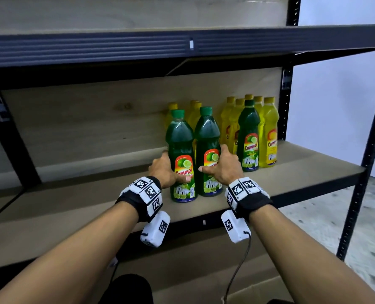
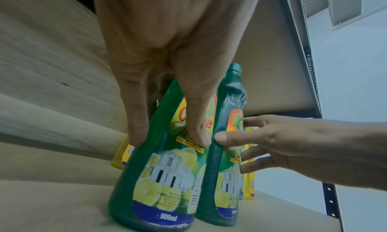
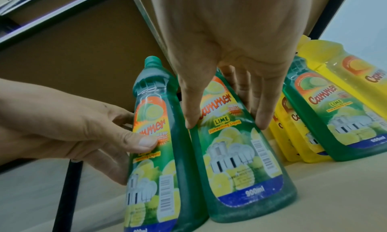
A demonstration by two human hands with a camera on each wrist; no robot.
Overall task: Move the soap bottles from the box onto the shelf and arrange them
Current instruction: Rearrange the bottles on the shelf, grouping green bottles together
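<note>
Two green lime soap bottles stand upright side by side on the wooden shelf board (image 1: 94,194). My left hand (image 1: 163,170) grips the left green bottle (image 1: 181,150), thumb on its label and fingers round its far side (image 2: 159,161). My right hand (image 1: 222,165) grips the right green bottle (image 1: 208,141) the same way (image 3: 236,152). A third green bottle (image 1: 249,132) stands further right among several yellow bottles (image 1: 269,128). More yellow bottles (image 1: 193,113) stand behind the two held ones.
The upper shelf beam (image 1: 182,44) runs just above the bottle caps. A black upright post (image 1: 355,194) stands at the right end. Bare shelf board lies to the left of the bottles. A cardboard box flap (image 1: 258,290) shows below the shelf.
</note>
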